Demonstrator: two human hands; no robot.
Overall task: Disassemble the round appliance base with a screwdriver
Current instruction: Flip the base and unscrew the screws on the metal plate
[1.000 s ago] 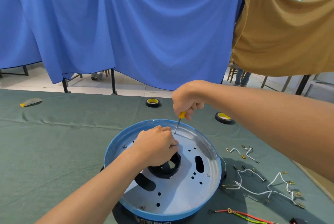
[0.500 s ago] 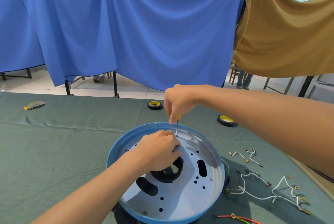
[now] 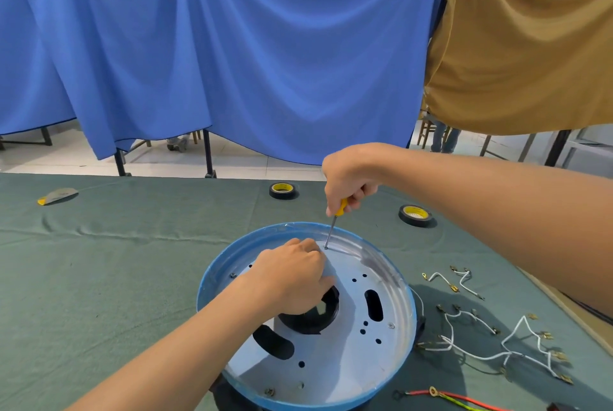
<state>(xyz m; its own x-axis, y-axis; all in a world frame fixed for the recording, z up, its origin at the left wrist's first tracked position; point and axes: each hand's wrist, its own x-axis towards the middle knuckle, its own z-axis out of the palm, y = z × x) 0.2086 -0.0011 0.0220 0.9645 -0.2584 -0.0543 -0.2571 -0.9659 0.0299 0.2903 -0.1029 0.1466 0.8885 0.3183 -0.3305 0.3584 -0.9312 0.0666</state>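
The round appliance base (image 3: 331, 354) sits on the green-clothed bench (image 3: 99, 278), open side up, blue rim circling a pale metal plate full of holes and slots. Right hand (image 3: 348, 178) is up above the base's far edge, fist clamped around the yellow handle of the screwdriver (image 3: 333, 224). The shaft runs down, slightly tilted, and its tip is planted on the plate just inside the far rim. Left hand (image 3: 292, 274) is down inside the base, fingers curled, resting over the plate and the black center ring (image 3: 318, 314); what those fingers pinch, if anything, I cannot tell. The knuckles sit just beside the screwdriver tip.

Right of the base, loose white wires (image 3: 481, 344) with brass terminals sprawl over the cloth. A red and yellow-green wire (image 3: 447, 395) lies at the base's near right. Beyond the base, 2 rolls of black tape: one (image 3: 282, 190) past the far rim, the other (image 3: 416, 215) off to the far right. Far left of the base, a small grey and yellow scraper-like tool (image 3: 57, 195). Behind the bench hang a blue cloth (image 3: 232, 62) and a tan cloth (image 3: 530, 62).
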